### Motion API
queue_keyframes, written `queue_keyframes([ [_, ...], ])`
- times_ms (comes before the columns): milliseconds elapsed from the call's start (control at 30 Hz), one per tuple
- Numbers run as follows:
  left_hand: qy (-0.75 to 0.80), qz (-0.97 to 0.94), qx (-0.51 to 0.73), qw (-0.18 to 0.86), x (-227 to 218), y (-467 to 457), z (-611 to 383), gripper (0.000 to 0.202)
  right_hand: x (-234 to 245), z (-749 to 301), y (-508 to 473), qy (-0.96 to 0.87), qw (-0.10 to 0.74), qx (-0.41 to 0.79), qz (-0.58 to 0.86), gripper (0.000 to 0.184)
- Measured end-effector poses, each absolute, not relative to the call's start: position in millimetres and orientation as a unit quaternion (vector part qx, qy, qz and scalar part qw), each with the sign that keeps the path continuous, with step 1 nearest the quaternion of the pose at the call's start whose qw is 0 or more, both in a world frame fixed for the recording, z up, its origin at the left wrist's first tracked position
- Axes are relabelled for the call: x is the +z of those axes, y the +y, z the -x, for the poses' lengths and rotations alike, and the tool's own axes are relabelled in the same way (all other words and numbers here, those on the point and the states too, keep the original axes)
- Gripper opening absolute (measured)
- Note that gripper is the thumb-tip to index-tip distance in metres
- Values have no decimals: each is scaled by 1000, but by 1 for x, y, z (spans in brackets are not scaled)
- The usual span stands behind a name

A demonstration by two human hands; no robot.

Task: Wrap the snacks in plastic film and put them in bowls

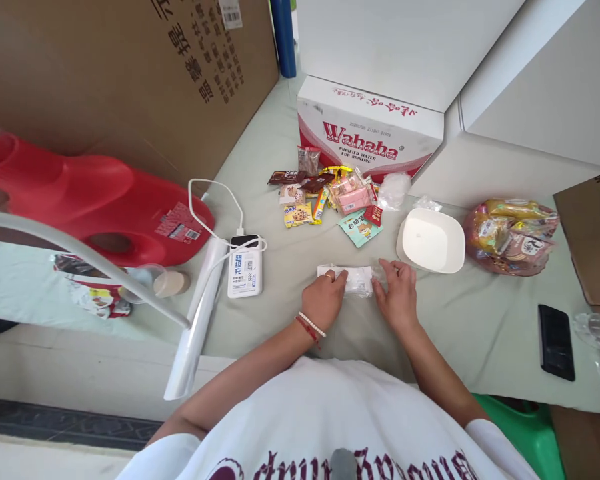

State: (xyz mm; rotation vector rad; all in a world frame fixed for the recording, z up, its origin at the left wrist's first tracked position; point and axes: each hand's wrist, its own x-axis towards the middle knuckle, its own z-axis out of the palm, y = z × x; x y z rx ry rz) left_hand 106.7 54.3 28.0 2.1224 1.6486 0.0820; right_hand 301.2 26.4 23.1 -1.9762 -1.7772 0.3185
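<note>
My left hand (324, 298) and my right hand (396, 293) both rest on a small clear plastic bag (356, 278) lying flat on the pale green cloth. Each hand pinches one end of it with closed fingers. A red bead bracelet circles my left wrist. Just beyond the bag lies a pile of small snack packets (330, 195), and an upturned white bowl (431, 240) sits to the right of my right hand.
A white power bank (245, 265) with a cable and a roll of clear film (197, 319) lie at left, beside a red jug (95, 200). A Wahaha carton (367, 130) stands behind. A bag of snacks (511, 235) and a black phone (556, 340) are at right.
</note>
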Motion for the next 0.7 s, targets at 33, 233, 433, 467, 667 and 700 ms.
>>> queue_keyframes([
  [33, 610, -765, 42, 200, 28, 54, -105, 43, 25, -305, 29, -642, 201, 100, 733, 30],
  [233, 642, -744, 82, 166, 27, 72, -94, 49, 44, -286, 37, -657, 122, 174, 723, 21],
  [433, 623, -745, 109, 211, 38, 61, -98, 19, 37, -242, 34, -617, 295, 369, 629, 26],
  [467, 609, -755, 136, 204, 39, 55, -99, 13, 35, -241, 32, -571, 344, 433, 607, 29],
  [667, 405, -758, 326, 394, 28, 30, -115, 21, 23, -251, 10, -311, 466, 620, 550, 46],
  [700, 386, -716, 347, 466, 26, 30, -117, 27, 20, -252, 5, -295, 470, 623, 552, 47],
])
